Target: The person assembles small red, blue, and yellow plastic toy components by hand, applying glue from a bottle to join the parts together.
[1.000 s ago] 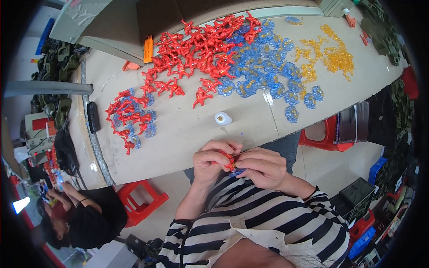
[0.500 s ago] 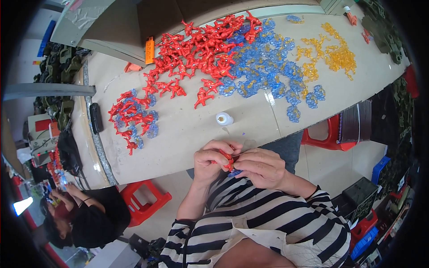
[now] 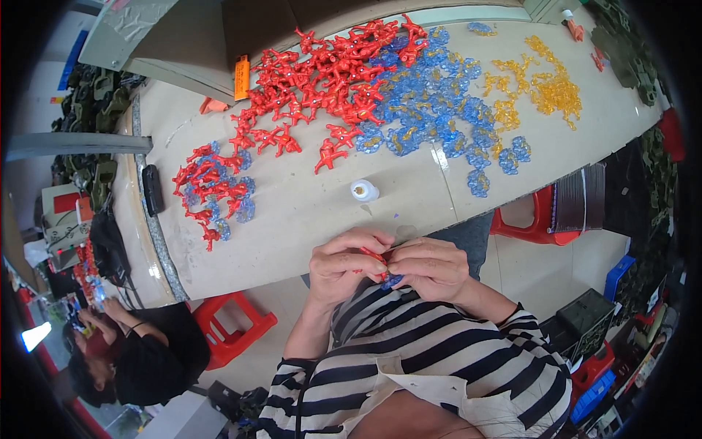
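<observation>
In front of my chest, at the table's near edge, my two hands meet over one small piece. My left hand (image 3: 344, 265) pinches a red plastic figure (image 3: 374, 255), most of it covered by the fingers. Against its lower end, the fingertips of my right hand (image 3: 433, 269) press a translucent blue piece (image 3: 393, 281). Whether the two parts are joined is hidden. Just beyond my hands stands a small white bottle (image 3: 364, 190), its top toward me.
Red figures (image 3: 314, 80) lie heaped at the back, beside blue translucent pieces (image 3: 431, 95) and yellow ones (image 3: 556, 88). Red figures on blue bases (image 3: 212, 186) cluster left. An orange box cutter (image 3: 243, 77) leans by the shelf. A co-worker (image 3: 146, 351) sits at far left.
Both hands stay together on the figure, and the fingers have shifted slightly, with the right fingertips closer over the blue part. The whole view has moved a little.
</observation>
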A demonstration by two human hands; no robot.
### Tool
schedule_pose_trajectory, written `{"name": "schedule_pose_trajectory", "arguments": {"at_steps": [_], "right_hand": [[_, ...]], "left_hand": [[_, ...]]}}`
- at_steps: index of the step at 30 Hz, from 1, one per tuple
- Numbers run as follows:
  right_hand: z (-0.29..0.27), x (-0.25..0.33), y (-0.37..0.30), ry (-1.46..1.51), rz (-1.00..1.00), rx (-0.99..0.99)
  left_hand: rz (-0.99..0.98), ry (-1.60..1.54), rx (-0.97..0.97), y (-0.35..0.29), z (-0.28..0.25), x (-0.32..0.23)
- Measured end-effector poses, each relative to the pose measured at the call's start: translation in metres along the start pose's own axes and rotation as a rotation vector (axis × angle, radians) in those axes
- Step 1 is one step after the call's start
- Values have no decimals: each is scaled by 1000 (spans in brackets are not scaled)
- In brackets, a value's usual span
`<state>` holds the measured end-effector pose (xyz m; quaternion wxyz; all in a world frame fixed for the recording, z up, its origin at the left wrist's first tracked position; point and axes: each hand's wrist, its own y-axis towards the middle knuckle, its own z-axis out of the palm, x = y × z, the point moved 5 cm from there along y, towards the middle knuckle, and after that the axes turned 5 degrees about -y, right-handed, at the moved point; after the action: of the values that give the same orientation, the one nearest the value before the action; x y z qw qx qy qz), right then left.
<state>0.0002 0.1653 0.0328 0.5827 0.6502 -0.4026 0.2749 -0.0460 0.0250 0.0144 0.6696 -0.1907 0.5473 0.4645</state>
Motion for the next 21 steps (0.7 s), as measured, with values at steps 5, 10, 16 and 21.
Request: {"name": "schedule_pose_trajectory", "arguments": {"at_steps": [5,10,16,21], "right_hand": [[1,-3,1,2,2,5],[4,-6,0,37,14,8],[6,-9,1,61,19,11],[8,-10,8,78,34,58]], "left_hand": [[31,58,-12,-1,-1,-1],[-10,54,-54,-1,-3,-1],[48,46,-13,-1,-5,-3],[29,92,-33,-2,-15,-7]]}}
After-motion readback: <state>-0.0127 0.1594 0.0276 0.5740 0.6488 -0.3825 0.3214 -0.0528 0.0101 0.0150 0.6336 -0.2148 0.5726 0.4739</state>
